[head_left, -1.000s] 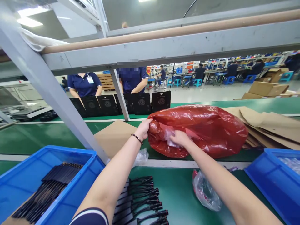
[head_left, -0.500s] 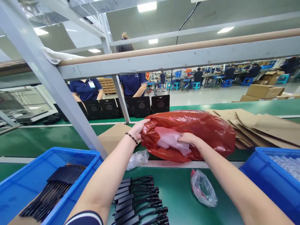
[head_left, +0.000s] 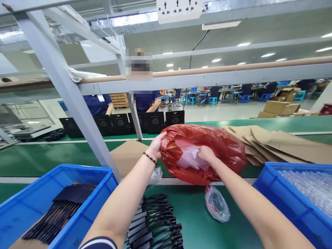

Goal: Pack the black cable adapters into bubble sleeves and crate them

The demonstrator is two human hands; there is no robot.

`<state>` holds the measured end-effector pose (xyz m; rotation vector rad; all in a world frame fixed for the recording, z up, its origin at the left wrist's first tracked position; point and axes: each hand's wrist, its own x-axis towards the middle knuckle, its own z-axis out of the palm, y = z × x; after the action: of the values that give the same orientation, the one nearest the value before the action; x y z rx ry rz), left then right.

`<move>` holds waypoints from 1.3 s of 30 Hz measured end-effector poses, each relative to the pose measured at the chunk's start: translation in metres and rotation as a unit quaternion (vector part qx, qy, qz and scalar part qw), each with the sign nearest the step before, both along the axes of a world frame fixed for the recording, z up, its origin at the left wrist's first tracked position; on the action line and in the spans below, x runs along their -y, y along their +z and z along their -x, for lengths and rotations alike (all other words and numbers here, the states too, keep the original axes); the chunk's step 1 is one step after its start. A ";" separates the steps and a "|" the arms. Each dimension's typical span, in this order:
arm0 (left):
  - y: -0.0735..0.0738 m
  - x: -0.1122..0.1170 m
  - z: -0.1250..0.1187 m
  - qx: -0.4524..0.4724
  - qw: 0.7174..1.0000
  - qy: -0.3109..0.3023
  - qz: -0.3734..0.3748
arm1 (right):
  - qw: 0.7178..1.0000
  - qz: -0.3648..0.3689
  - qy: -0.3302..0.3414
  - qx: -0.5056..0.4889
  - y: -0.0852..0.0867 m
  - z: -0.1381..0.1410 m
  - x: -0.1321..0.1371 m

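Observation:
A large red plastic bag (head_left: 223, 145) lies on the green belt in front of me, its mouth turned my way. My left hand (head_left: 157, 146) grips the left edge of that mouth. Inside the opening shows a bundle of thin white plastic bags (head_left: 190, 157). My right hand (head_left: 206, 154) is at the opening with its fingers closed on the white plastic. Below the red bag, a clear plastic bag roll (head_left: 217, 204) with a bit of red rests on the belt. Another crumpled clear bag (head_left: 156, 175) sits beneath my left wrist.
Black cabled modules (head_left: 141, 228) lie in a row before me. Blue bins stand left (head_left: 85, 171) and right (head_left: 269, 169), holding black cable parts and clear plastic pieces. Cardboard sheets (head_left: 282, 145) are stacked right. A grey post (head_left: 75, 93) rises left; co-workers stand beyond black boxes (head_left: 120, 124).
The view has tilted up and shifted a little. The red bag's right end has drawn in. My right hand has closed more on the white plastic; my left hand keeps its grip.

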<state>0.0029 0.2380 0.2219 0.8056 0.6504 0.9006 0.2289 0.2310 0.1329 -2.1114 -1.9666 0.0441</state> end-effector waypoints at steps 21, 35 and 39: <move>-0.018 0.030 0.041 0.047 0.997 0.048 0.035 | 0.976 -0.131 0.038 -0.170 0.004 -0.027 0.084; -0.024 0.035 0.029 0.056 0.994 0.076 0.059 | 0.925 -0.229 0.021 -0.301 0.039 -0.057 0.105; -0.026 0.035 0.028 0.071 0.993 0.068 0.070 | 0.912 -0.251 -0.016 -0.323 0.046 -0.076 0.120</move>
<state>-0.0256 0.2032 0.1963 0.5715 0.6419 1.0148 0.3053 0.1106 0.1794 -1.5262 -1.3630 0.1832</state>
